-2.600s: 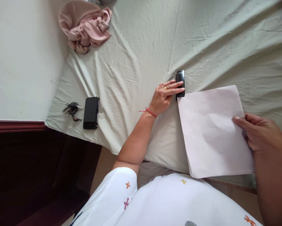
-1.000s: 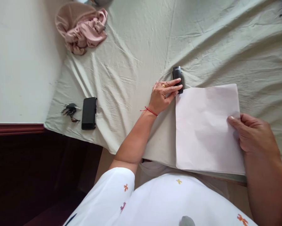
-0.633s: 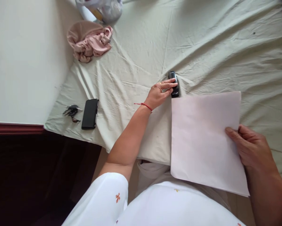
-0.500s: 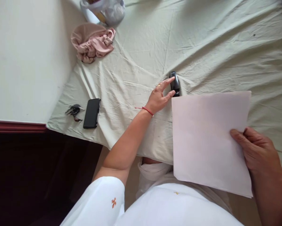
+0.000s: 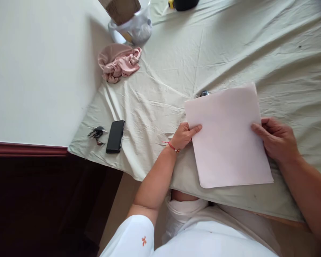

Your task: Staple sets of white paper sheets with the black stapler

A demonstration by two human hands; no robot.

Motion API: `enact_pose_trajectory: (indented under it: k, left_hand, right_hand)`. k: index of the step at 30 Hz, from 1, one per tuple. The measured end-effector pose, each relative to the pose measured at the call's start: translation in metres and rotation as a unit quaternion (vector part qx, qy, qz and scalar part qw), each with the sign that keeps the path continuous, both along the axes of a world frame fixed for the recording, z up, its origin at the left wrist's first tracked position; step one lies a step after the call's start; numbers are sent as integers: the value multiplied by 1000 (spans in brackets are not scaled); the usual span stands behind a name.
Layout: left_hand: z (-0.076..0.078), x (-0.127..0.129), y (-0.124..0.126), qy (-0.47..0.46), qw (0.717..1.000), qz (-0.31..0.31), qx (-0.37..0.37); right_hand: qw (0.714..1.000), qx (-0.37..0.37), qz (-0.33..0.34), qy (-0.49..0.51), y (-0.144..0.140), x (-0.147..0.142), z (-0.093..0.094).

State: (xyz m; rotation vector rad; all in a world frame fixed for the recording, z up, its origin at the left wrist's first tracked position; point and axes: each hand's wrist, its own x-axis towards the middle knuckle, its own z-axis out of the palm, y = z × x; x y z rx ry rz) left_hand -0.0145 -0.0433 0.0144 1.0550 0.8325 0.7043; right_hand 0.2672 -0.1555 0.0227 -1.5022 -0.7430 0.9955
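A stack of white paper sheets (image 5: 227, 142) is held over the near side of the cloth-covered table. My left hand (image 5: 185, 135) grips its left edge, thumb on top and fingers underneath. On the opposite edge my right hand (image 5: 276, 137) pinches the sheets the same way, with its thumb on the face. Just past the paper's top edge peeks the end of a small black object (image 5: 204, 93); the sheets hide the rest of it.
A black phone (image 5: 115, 136) and a bunch of keys (image 5: 97, 134) lie at the table's left. Behind them are a crumpled pink cloth (image 5: 120, 62) and a clear plastic container (image 5: 139, 30) against the wall. A dark item with a yellow part (image 5: 185, 3) sits at the far edge.
My left hand has left the small black object and taken hold of the paper's left edge. The paper has moved up and left, now covering most of that object. The view has shifted slightly.
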Motion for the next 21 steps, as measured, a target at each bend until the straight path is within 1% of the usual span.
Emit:
enact_pose_trajectory:
  k: [2,6,10,13,15,17,21]
  left_hand:
    - [0,-1,-2,3,1000,2,-4]
    - [1,1,-7,1,1000,-19,-11]
    - [0,2,-5,-9,1000,12,-24]
    - [0,1,-4,1,999,29,-34]
    - [-1,1,-4,10,999,31,-32]
    - [-1,2,-3,13,999,37,-28]
    - [-2,4,0,7,997,61,-36]
  right_hand:
    - [1000,6,-13,3,-2,1,-5]
    - [1000,-16,-9,22,-6,1,-5]
    - [998,-37,23,42,-6,5,-7]
    - [998,-53,38,25,-7,9,-9]
    - [998,-51,23,-1,-7,9,-9]
    - [999,-41,-5,-13,-7,7,-9]
    - [998,-34,-50,-3,-6,3,-8]
